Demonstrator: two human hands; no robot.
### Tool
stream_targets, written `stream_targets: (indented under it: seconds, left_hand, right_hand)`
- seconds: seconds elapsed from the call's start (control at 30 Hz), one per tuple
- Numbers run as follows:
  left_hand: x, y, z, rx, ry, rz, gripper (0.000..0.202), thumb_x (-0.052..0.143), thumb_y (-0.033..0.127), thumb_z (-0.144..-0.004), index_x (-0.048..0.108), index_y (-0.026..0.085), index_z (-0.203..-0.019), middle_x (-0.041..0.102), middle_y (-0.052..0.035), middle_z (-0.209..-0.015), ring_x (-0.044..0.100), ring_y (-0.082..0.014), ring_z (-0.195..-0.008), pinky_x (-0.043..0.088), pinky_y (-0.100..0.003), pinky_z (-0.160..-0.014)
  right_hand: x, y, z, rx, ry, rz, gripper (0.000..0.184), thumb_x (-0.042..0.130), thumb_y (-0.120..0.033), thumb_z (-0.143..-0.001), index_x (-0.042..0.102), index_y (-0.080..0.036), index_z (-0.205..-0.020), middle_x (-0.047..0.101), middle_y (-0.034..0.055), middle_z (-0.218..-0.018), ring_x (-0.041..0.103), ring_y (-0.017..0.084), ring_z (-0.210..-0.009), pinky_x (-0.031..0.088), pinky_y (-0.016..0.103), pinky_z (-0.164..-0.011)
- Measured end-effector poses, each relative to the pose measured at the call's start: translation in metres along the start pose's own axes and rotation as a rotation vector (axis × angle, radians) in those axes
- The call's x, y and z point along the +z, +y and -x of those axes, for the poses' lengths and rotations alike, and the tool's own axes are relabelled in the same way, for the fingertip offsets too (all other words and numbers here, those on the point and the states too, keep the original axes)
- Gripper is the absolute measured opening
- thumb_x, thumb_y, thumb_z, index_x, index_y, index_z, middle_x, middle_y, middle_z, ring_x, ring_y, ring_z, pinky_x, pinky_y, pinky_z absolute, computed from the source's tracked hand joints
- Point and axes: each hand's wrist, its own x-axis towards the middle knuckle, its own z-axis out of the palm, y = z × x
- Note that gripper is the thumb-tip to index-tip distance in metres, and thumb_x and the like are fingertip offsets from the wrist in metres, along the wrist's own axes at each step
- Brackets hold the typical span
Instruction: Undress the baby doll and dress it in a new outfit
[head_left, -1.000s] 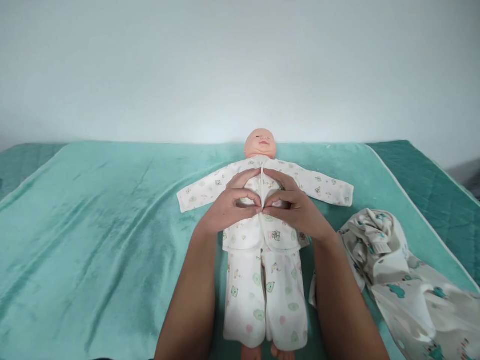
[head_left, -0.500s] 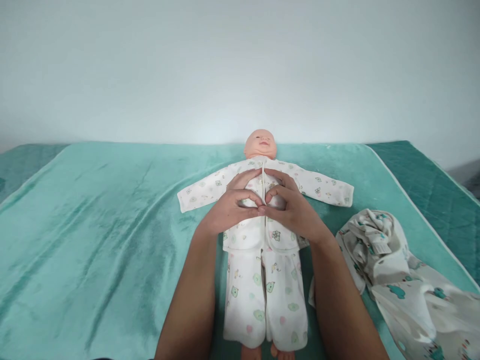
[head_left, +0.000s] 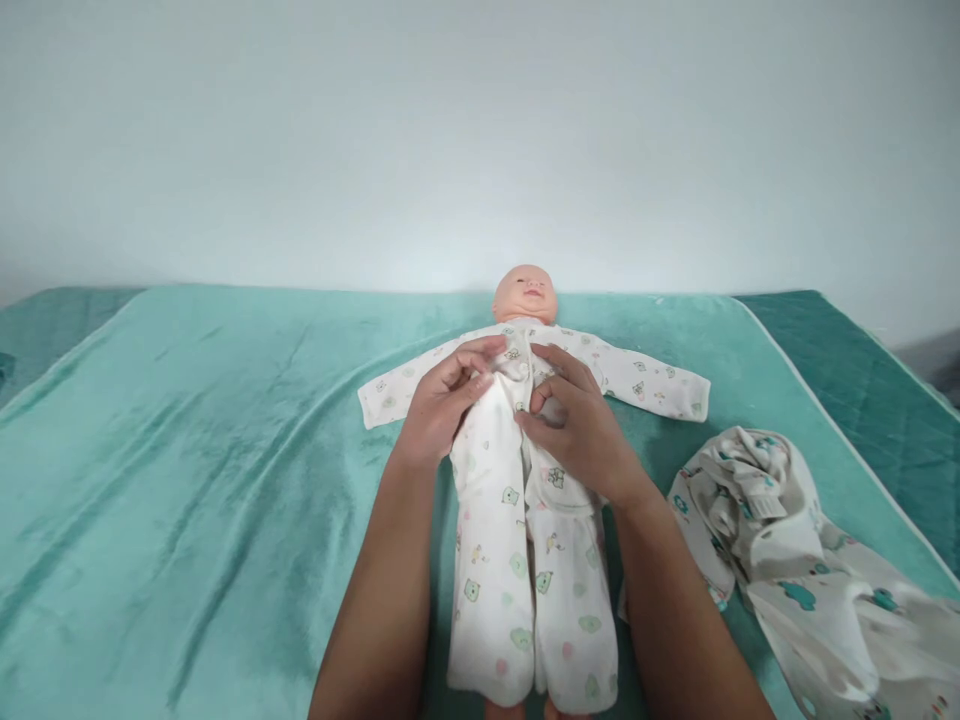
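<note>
A baby doll [head_left: 525, 293] lies on its back, dressed in a white printed jacket [head_left: 652, 385] and matching trousers [head_left: 495, 600]. My left hand [head_left: 450, 395] is closed with thumb and fingers pinching the white jacket front on the left, its flap drawn up so more of the trousers shows at the belly. On the right side of the chest my right hand [head_left: 574, 425] has curled fingers, thumb and forefinger at the edge of the jacket's other front. The sleeves stretch out to both sides. The doll's feet are mostly out of frame.
Beside my right forearm lies a crumpled white cloth [head_left: 817, 590] with green prints. Under everything spreads a light green blanket [head_left: 187, 450], creased at left, over a darker quilted cover [head_left: 862, 400]. A pale wall [head_left: 480, 140] rises behind.
My hands, which had met at the chest, have parted. The left moved left and lifted the jacket's left front, its lower hem no longer visible there. The right stayed near the right front.
</note>
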Motion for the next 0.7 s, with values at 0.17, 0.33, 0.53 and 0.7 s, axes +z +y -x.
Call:
stream_targets:
  seconds: [0.17, 0.33, 0.53, 0.7]
  left_hand:
    - [0.006, -0.012, -0.006, -0.035, 0.361, 0.112, 0.017, 0.066, 0.034, -0.086, 0.057, 0.020, -0.087, 0.069, -0.0073, -0.116, 0.067, -0.0179, -0.096, 0.054, -0.031, -0.084]
    - [-0.006, -0.024, -0.012, -0.004, 0.824, 0.070, 0.009, 0.061, 0.025, -0.086, 0.054, 0.019, -0.089, 0.062, 0.0005, -0.086, 0.058, -0.0097, -0.075, 0.048, -0.023, -0.072]
    - [-0.041, -0.029, -0.014, 0.042, 1.237, 0.101, 0.007, 0.047, 0.013, -0.091, 0.044, 0.020, -0.089, 0.052, 0.0030, -0.087, 0.055, -0.0077, -0.077, 0.047, -0.026, -0.080]
    - [-0.042, -0.031, -0.012, 0.137, 1.164, -0.135, 0.010, 0.052, 0.012, -0.087, 0.050, 0.020, -0.093, 0.053, 0.0004, -0.097, 0.058, -0.0110, -0.088, 0.047, -0.030, -0.089]
  right_hand:
    - [0.010, -0.005, -0.001, 0.060, 0.157, 0.071, 0.018, 0.068, -0.028, -0.083, 0.049, -0.025, -0.084, 0.053, 0.0101, -0.143, 0.047, 0.030, -0.135, 0.040, 0.052, -0.109]
    - [0.014, -0.010, 0.000, 0.103, 0.216, 0.046, 0.007, 0.058, -0.024, -0.087, 0.051, -0.024, -0.084, 0.056, 0.0101, -0.139, 0.056, 0.029, -0.124, 0.044, 0.049, -0.103]
    - [-0.008, 0.016, -0.005, 0.351, 0.360, -0.376, 0.010, 0.061, -0.028, -0.079, 0.055, -0.022, -0.074, 0.069, 0.0087, -0.122, 0.066, 0.024, -0.103, 0.052, 0.037, -0.084]
    - [-0.034, 0.071, -0.008, 0.523, 0.918, -0.388, 0.013, 0.062, -0.030, -0.074, 0.053, -0.021, -0.076, 0.072, 0.0109, -0.111, 0.068, 0.023, -0.094, 0.053, 0.039, -0.084]
